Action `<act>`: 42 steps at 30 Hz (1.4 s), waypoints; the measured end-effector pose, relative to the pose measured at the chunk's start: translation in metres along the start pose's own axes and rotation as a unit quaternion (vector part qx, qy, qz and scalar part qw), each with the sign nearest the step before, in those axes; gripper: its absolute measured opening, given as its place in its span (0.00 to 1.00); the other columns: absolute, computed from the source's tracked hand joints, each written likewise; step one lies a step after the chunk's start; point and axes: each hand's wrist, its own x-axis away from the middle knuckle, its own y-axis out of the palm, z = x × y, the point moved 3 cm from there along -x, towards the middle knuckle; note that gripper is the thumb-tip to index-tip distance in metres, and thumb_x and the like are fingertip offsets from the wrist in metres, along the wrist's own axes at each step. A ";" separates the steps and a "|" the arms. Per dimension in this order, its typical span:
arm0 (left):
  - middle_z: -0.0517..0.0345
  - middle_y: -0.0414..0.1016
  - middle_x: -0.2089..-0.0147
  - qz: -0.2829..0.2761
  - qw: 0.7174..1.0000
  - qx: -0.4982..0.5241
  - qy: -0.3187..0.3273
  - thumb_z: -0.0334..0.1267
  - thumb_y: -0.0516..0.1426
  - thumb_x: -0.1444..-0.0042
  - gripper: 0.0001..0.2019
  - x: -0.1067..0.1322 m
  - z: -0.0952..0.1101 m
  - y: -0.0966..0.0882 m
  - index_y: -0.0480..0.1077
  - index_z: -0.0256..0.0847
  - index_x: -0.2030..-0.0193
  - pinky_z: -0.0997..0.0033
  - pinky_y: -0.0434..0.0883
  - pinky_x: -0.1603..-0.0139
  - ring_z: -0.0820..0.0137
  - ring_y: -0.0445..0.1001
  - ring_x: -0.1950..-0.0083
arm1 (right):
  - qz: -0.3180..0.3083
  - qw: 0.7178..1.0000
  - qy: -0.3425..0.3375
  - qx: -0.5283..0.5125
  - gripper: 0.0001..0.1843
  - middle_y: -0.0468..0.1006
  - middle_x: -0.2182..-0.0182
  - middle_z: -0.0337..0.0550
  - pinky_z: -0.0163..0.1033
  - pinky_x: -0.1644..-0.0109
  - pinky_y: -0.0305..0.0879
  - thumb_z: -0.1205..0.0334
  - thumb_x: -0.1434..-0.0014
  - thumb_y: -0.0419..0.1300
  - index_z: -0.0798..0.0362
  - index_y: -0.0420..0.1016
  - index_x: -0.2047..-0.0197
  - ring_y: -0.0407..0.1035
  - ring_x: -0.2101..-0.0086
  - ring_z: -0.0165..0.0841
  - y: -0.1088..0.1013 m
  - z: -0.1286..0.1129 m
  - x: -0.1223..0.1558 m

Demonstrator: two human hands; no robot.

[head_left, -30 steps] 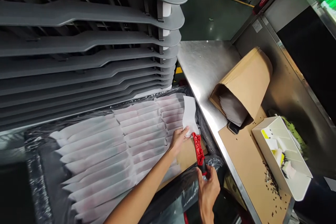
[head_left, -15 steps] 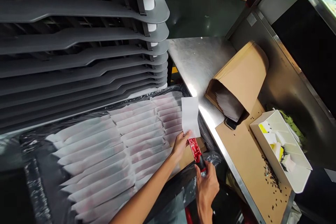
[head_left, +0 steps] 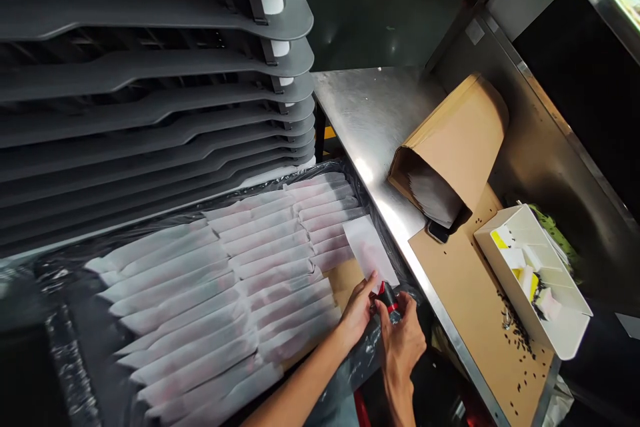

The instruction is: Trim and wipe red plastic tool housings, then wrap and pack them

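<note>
My left hand (head_left: 357,312) pinches the lower edge of a white translucent sleeve (head_left: 367,247) between thumb and fingers. In my right hand (head_left: 404,340) is the black end of a red-and-black handle-like part (head_left: 389,298). Most of this part is inside the sleeve, where a faint reddish patch shows through. Both hands are close together over the near right corner of a box lined with black plastic (head_left: 67,353). Rows of similar white sleeves (head_left: 185,307), pinkish inside, lie overlapped in that box, beside bare brown cardboard (head_left: 345,283).
A tall stack of grey panels (head_left: 165,73) rises behind the box. On the steel table (head_left: 375,103) to the right lie a cardboard box (head_left: 457,140) with a stack of sleeves inside, a dark phone-like object (head_left: 438,232), a white bin (head_left: 567,340) and scattered small dark pieces (head_left: 523,337).
The red part, exposed below the sleeve before, has gone into it almost up to its black end. The sleeve has come down and tilted, and both hands have shifted slightly right and lower.
</note>
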 end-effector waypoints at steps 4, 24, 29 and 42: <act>0.56 0.78 0.69 -0.003 1.000 0.010 -0.011 0.49 0.64 0.46 0.15 -0.003 0.010 -0.001 0.72 0.38 0.62 0.75 0.68 0.75 0.71 0.74 0.74 | -0.030 0.999 0.005 0.021 0.35 0.83 0.60 0.45 0.41 0.70 0.62 0.28 0.40 0.45 0.49 0.69 0.49 0.79 0.65 0.46 -0.003 0.001 -0.003; 0.53 0.79 0.65 -0.063 0.984 0.074 -0.152 0.44 0.57 0.37 0.13 0.029 0.001 -0.001 0.73 0.34 0.59 0.64 0.75 0.63 0.68 0.76 0.68 | -0.106 0.983 -0.123 -0.089 0.18 0.76 0.65 0.45 0.40 0.61 0.62 0.51 0.34 0.48 0.50 0.74 0.66 0.70 0.62 0.39 -0.018 -0.001 -0.047; 0.48 0.78 0.64 -0.106 0.966 0.088 -0.216 0.58 0.53 0.39 0.25 0.041 0.002 -0.004 0.73 0.34 0.62 0.48 0.73 0.56 0.59 0.77 0.62 | -0.164 0.955 -0.224 -0.107 0.14 0.74 0.67 0.42 0.40 0.57 0.61 0.59 0.34 0.49 0.49 0.73 0.67 0.65 0.63 0.38 -0.029 -0.014 -0.046; 0.49 0.79 0.67 -0.070 0.951 0.093 -0.286 0.60 0.55 0.42 0.26 0.029 -0.003 -0.009 0.73 0.34 0.63 0.48 0.73 0.52 0.61 0.78 0.66 | -0.181 0.947 -0.249 -0.088 0.14 0.70 0.69 0.40 0.39 0.60 0.58 0.56 0.31 0.48 0.49 0.66 0.68 0.64 0.66 0.35 -0.065 -0.019 -0.030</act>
